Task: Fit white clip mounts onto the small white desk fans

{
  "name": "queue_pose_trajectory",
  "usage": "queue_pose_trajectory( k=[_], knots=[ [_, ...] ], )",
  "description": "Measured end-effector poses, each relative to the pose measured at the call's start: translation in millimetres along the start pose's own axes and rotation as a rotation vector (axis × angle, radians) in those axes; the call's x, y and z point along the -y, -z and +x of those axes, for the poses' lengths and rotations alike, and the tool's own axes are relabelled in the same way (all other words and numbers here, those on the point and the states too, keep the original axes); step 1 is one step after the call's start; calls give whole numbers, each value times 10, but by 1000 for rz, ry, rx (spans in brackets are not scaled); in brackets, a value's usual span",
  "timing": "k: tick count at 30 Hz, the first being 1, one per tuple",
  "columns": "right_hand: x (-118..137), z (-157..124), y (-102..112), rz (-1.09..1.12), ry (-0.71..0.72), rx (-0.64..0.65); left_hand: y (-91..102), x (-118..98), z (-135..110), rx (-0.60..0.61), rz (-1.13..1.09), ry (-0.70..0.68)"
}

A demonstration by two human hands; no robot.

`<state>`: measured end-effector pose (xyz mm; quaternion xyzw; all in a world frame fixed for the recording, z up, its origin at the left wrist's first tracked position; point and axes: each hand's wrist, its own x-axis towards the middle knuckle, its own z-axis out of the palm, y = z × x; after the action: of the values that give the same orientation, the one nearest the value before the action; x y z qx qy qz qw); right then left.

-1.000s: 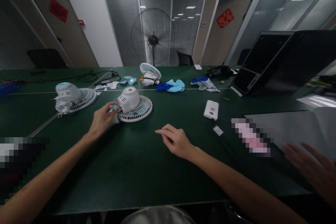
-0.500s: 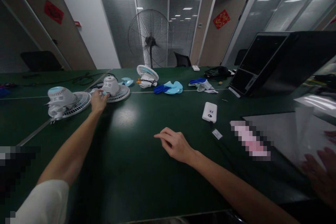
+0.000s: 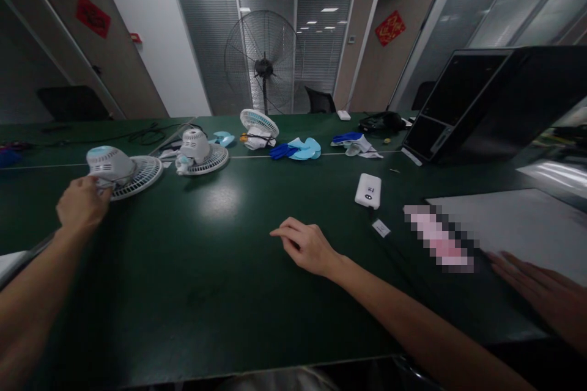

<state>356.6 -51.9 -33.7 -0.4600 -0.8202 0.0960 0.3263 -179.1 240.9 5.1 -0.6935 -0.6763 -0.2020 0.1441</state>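
Head view: two hands, well apart. The left hand (image 3: 85,203) grips the near end of a white fan (image 3: 110,164), grille-down on a green table (image 3: 220,311). The right hand (image 3: 307,247) is loosely half-open, forefinger extended. A second fan (image 3: 194,145) (also grille-down) lies nearby.

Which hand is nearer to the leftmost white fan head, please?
Left. The left hand is at the near left side of the leftmost fan head; the right hand is well off to its right.
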Motion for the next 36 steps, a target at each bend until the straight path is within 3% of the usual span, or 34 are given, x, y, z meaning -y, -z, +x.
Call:
queue_pose_trajectory(
  k=[3,8,11,16,21,25,29,36],
  knots=[
    [5,2,10,7,-17,8,24,-92,62,48,264,-42],
    [-12,16,7,-9,-25,16,96,-225,54,121,324,-219],
    [-18,18,1,-9,-27,20,114,-264,48,157,205,-118],
    [-8,13,1,-6,-17,13,111,-318,53,130,-26,241],
    [-5,17,-2,-11,-19,9,151,-509,-55,31,-104,212],
    [-5,25,-12,-12,-16,8,178,-754,-305,-30,-114,82],
    [-10,30,-28,-15,-5,11,256,-1030,-733,-111,-103,-77],
    [17,38,-17,16,4,4,541,-1728,-1545,-46,-363,-351]
  ],
)
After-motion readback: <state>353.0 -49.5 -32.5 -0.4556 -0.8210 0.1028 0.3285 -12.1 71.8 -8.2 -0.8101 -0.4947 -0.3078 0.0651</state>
